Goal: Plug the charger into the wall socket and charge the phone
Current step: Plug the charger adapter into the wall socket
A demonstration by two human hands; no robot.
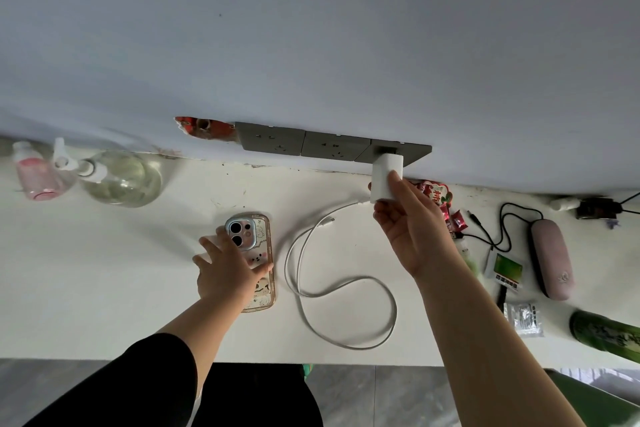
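Note:
A white charger block (385, 174) is pressed against the rightmost of three grey wall sockets (394, 152), and my right hand (407, 229) grips it from below. Its white cable (341, 291) loops over the white tabletop (104, 288), the free plug end (327, 221) lying loose. The phone (258, 246) lies face down in a clear cartoon case, camera end towards the wall. My left hand (227, 270) rests flat on the phone, fingers spread over it.
A glass spray bottle (117, 177) and a pink bottle (33, 177) stand at the far left. On the right lie snack packets (440, 201), a black cable (498, 229), a pink case (550, 256), a silver sachet (524, 317) and a green bottle (606, 333).

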